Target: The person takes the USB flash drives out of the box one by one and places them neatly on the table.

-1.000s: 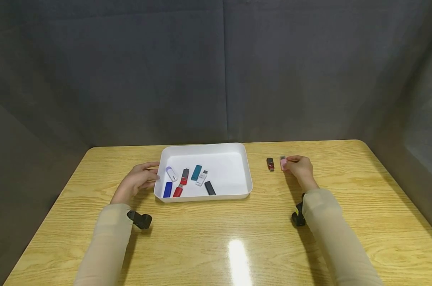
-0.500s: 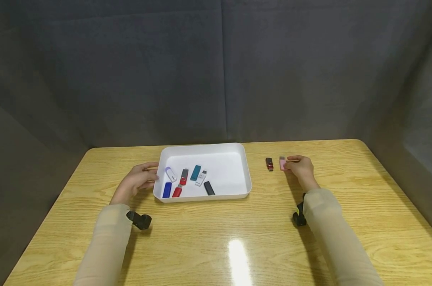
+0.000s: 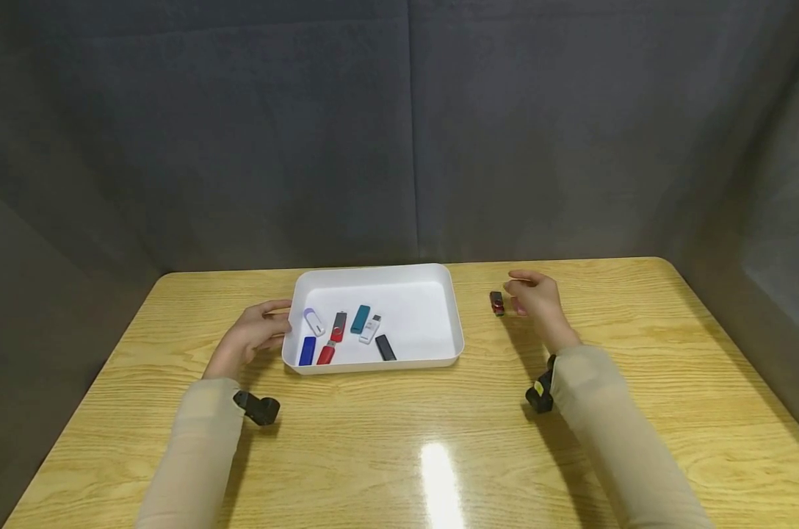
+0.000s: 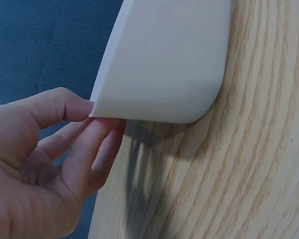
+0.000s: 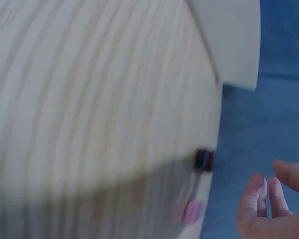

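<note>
A: Head view: white tray on the surface; left hand fingers touch its left rim.

B: Right hand, fingers released, hovers right of it, above the pink USB drive, beside the red-black one. Likely next: a careful pinch.

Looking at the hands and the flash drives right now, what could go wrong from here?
1. The right hand hangs open over the table, and its wrist view is blurred, so a fast reach might knock the dark red drive or the pink drive away instead of pinching one.
2. The left hand touches only the corner of the white tray, so a nudge may slide it.
</note>
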Motion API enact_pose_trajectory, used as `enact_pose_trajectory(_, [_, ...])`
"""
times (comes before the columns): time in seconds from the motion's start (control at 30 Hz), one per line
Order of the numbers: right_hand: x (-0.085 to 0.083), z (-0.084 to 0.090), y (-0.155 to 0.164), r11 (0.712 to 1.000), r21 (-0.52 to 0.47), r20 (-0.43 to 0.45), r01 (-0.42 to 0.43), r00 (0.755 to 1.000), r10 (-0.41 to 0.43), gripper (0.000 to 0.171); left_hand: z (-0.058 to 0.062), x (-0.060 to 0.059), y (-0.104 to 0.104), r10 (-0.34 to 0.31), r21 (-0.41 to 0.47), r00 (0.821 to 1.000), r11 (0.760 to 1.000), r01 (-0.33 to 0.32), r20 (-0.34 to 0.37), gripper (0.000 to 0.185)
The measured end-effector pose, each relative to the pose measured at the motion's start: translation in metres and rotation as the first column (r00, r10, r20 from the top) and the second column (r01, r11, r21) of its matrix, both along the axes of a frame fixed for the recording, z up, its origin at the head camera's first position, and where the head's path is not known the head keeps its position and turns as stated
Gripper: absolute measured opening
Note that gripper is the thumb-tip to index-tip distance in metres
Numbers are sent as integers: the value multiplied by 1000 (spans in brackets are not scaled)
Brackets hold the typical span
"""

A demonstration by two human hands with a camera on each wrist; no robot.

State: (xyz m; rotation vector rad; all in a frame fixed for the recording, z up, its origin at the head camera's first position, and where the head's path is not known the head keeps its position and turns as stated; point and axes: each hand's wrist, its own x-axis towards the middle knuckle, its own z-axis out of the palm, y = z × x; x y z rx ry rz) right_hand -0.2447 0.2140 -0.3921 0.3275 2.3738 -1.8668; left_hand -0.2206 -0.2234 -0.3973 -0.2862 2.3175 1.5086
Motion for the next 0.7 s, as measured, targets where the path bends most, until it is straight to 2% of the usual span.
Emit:
enact_pose_trajectory(0.3, [1, 11, -47, 996, 37, -35, -82, 996, 83, 41, -2, -1, 0, -3, 2, 1000, 1000, 3, 2, 64])
enact_pose_trajectory(0.7, [13, 3, -98, 970, 44, -17, -240, 970, 241, 35, -3, 0, 5, 9, -24, 1000, 1000, -9, -14, 63])
